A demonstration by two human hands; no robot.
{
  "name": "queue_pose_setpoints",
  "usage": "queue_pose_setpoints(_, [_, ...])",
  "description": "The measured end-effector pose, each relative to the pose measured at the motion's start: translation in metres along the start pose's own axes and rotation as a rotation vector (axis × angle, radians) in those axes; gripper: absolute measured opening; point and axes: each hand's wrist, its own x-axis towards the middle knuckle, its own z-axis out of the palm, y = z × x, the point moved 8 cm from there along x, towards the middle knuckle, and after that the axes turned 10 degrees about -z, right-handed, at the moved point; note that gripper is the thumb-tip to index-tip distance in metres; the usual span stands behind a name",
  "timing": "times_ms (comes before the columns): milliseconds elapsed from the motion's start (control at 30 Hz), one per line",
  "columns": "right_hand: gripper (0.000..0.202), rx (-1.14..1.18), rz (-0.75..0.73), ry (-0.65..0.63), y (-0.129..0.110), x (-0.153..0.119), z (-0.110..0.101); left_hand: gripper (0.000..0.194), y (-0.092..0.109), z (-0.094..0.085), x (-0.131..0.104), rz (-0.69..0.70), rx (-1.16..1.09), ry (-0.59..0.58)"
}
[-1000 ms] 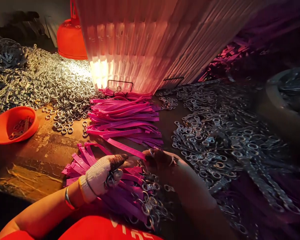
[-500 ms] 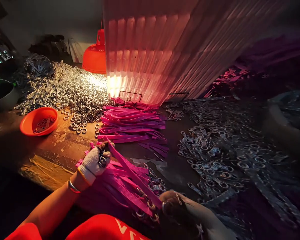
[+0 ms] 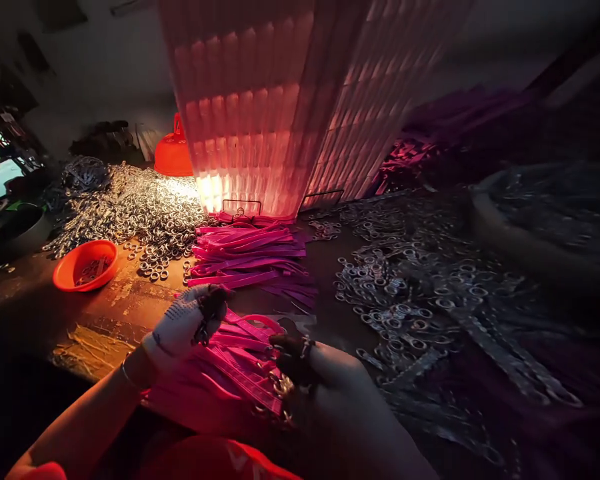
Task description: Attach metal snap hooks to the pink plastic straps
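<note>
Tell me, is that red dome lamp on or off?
On: beneath the red dome lamp, bright light floods the metal rings and the ribbed panel.

Straps (image 3: pixel 230 363), near centre: bright magenta-pink. Strap bundle (image 3: pixel 245 252), farther: same magenta, shading to purple at right. Left hand (image 3: pixel 183 322): whitish glove (image 3: pixel 173 327), blackened at the fingertips. Bowl (image 3: pixel 69 272), left: orange-red. Lamp (image 3: pixel 173 157), far left: orange-red. Panel (image 3: pixel 250 127), far: rosy, ribbed, cross-banded. Rings (image 3: pixel 155 220), left: silver. Metal clasps (image 3: pixel 405 313), right: dull grey. Bench (image 3: pixel 130 297): brown, mottled with paler patches. Garment (image 3: pixel 267 465), near: red, pale marks.
</note>
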Motion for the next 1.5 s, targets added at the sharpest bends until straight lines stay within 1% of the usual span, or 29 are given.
queue_pose_setpoints(67, [0.027, -0.179, -0.140, 0.063, -0.011, 0.003, -0.020, 0.036, -0.010, 0.032, -0.003, -0.043, 0.119, -0.086])
queue_pose_setpoints(133, [0.032, -0.360, -0.246, 0.120, -0.018, 0.004, -0.034, 0.038, -0.019, 0.058, -0.006, -0.096, 0.221, -0.154])
queue_pose_setpoints(233, [0.040, -0.554, -0.287, 0.134, -0.020, 0.002, -0.042, 0.039, -0.028, 0.086, -0.010, -0.163, 0.310, -0.219])
queue_pose_setpoints(333, [0.038, -0.701, -0.264, 0.115, -0.018, -0.003, -0.046, 0.038, -0.034, 0.103, -0.009, -0.208, 0.361, -0.248])
queue_pose_setpoints(433, [0.024, -0.848, -0.232, 0.110, -0.015, -0.011, -0.054, 0.036, -0.034, 0.116, -0.007, -0.215, 0.417, -0.277])
queue_pose_setpoints(533, [0.015, -0.993, -0.243, 0.149, -0.017, -0.019, -0.061, 0.035, -0.032, 0.129, -0.007, -0.195, 0.504, -0.309])
queue_pose_setpoints(600, [0.014, -1.091, -0.279, 0.208, -0.022, -0.024, -0.064, 0.033, -0.030, 0.139, -0.007, -0.109, 0.628, -0.343])
queue_pose_setpoints(667, [0.013, -1.168, -0.319, 0.274, -0.025, -0.030, -0.065, 0.027, -0.028, 0.149, -0.007, 0.058, 0.803, -0.357])
queue_pose_setpoints(733, [0.013, -1.205, -0.332, 0.319, -0.024, -0.035, -0.065, 0.018, -0.028, 0.154, -0.006, 0.217, 0.971, -0.330])
queue_pose_setpoints(767, [0.013, -1.209, -0.331, 0.331, -0.022, -0.038, -0.064, 0.015, -0.031, 0.155, -0.004, 0.262, 1.020, -0.323])
queue_pose_setpoints(800, [0.014, -1.204, -0.324, 0.335, -0.019, -0.040, -0.064, 0.015, -0.035, 0.155, -0.002, 0.268, 1.035, -0.336])
queue_pose_setpoints(867, [0.016, -1.182, -0.273, 0.293, -0.013, -0.042, -0.064, 0.017, -0.045, 0.155, 0.002, 0.186, 0.959, -0.403])
queue_pose_setpoints(900, [0.019, -1.174, -0.228, 0.238, -0.009, -0.041, -0.064, 0.019, -0.050, 0.153, 0.003, 0.128, 0.885, -0.433])
queue_pose_setpoints(967, [0.026, -1.179, -0.099, 0.064, -0.001, -0.038, -0.061, 0.022, -0.055, 0.150, 0.005, 0.043, 0.763, -0.450])
queue_pose_setpoints(1033, [0.032, -1.201, 0.047, -0.122, 0.005, -0.035, -0.058, 0.024, -0.056, 0.147, 0.003, 0.027, 0.715, -0.449])
queue_pose_setpoints(1067, [0.033, -1.211, 0.108, -0.186, 0.007, -0.034, -0.057, 0.025, -0.056, 0.147, 0.001, 0.035, 0.714, -0.459])
queue_pose_setpoints(1133, [0.033, -1.224, 0.176, -0.255, 0.007, -0.032, -0.054, 0.025, -0.057, 0.146, -0.002, 0.055, 0.725, -0.482])
queue_pose_setpoints(1233, [0.025, -1.251, 0.172, -0.325, 0.007, -0.030, -0.041, 0.024, -0.061, 0.144, -0.005, 0.065, 0.732, -0.517])
queue_pose_setpoints(1300, [0.018, -1.272, 0.155, -0.388, 0.010, -0.033, -0.031, 0.023, -0.067, 0.145, -0.005, 0.037, 0.698, -0.572])
queue_pose_setpoints(1367, [0.013, -1.299, 0.129, -0.420, 0.010, -0.036, -0.025, 0.022, -0.069, 0.148, -0.006, 0.007, 0.652, -0.618])
queue_pose_setpoints(1433, [0.008, -1.334, 0.069, -0.389, 0.002, -0.040, -0.027, 0.021, -0.059, 0.151, -0.012, -0.004, 0.662, -0.671])
queue_pose_setpoints(1500, [0.003, -1.354, -0.034, -0.299, -0.015, -0.046, -0.034, 0.022, -0.037, 0.153, -0.024, -0.010, 0.739, -0.748])
